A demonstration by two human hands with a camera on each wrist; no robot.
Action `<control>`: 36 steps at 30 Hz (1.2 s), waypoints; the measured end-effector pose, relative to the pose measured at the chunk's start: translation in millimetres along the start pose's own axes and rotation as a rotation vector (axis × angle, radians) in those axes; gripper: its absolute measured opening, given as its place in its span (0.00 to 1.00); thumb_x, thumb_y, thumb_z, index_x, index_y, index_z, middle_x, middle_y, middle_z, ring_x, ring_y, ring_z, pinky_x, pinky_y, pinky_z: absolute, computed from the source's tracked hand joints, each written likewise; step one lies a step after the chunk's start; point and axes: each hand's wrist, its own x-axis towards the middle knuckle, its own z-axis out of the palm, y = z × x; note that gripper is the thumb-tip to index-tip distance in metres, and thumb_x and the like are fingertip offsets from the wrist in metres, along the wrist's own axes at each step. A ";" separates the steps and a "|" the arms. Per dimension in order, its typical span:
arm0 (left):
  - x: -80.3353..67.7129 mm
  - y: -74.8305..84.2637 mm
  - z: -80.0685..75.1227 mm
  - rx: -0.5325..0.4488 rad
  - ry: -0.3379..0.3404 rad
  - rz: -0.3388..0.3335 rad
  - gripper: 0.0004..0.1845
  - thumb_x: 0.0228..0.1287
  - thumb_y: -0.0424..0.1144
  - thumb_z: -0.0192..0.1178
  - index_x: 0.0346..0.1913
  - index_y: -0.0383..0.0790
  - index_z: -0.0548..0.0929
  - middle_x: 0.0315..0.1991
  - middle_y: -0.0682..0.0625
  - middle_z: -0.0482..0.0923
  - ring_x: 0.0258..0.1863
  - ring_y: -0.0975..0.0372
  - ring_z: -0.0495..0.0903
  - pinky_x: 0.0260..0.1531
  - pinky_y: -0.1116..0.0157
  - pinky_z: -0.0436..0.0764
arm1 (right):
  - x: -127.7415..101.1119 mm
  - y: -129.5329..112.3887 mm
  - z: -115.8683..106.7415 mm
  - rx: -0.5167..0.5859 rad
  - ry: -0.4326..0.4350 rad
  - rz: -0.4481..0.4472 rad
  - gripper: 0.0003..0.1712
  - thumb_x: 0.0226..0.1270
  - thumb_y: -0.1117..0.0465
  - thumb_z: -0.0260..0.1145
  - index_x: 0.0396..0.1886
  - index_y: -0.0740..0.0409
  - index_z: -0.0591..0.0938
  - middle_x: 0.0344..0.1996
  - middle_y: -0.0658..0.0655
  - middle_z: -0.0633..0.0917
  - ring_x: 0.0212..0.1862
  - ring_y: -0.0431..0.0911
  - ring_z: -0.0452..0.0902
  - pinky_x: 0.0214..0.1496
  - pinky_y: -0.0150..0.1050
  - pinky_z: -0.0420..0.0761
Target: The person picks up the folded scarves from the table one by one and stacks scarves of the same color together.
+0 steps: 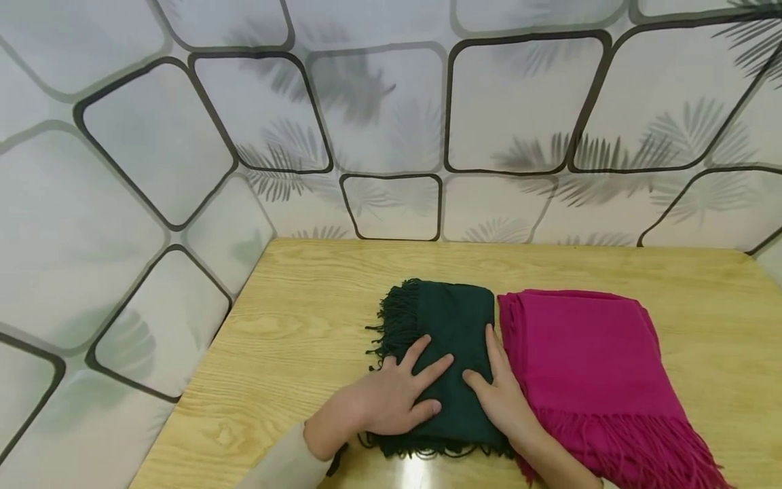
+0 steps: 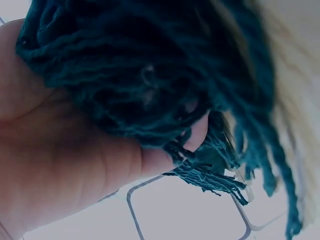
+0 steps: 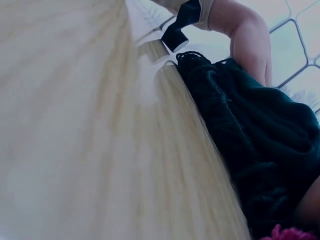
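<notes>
I see the wall [image 1: 153, 156] first, pale panels with dark rounded outlines and grey palm-leaf prints, closing in the back and left of the scene. Below it lies the table [image 1: 287, 339], light wood with a clear grain.

On the table, to my right of centre, sits the pink scarf [image 1: 586, 367], folded into a broad slab with its fringe trailing toward the near edge. Just beside it, on the left and touching or nearly touching along one edge, is the green scarf [image 1: 455, 319], folded smaller, with fringe showing at its far-left corner and along its near edge. In the left wrist view that dark fringe [image 2: 210, 170] hangs right over the palm.

My left hand [image 1: 397, 397] lies flat on the near left part of the green scarf, fingers spread and straight, pressing down and gripping nothing. My right hand [image 1: 497, 387] lies on the same scarf at its right edge, next to the pink one, fingers straight and pointing away from me, thumb out to the left; it also holds nothing, only rests on the cloth. A pale sleeve [image 1: 287, 465] covers my left forearm.
</notes>
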 end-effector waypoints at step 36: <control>19.3 -19.4 -21.4 -0.133 -0.007 0.062 0.33 0.77 0.58 0.46 0.79 0.70 0.49 0.81 0.54 0.30 0.70 0.30 0.54 0.65 0.39 0.63 | 13.1 -4.6 -13.9 -0.024 -0.009 -0.017 0.50 0.75 0.59 0.57 0.81 0.50 0.33 0.80 0.62 0.36 0.79 0.60 0.29 0.75 0.65 0.39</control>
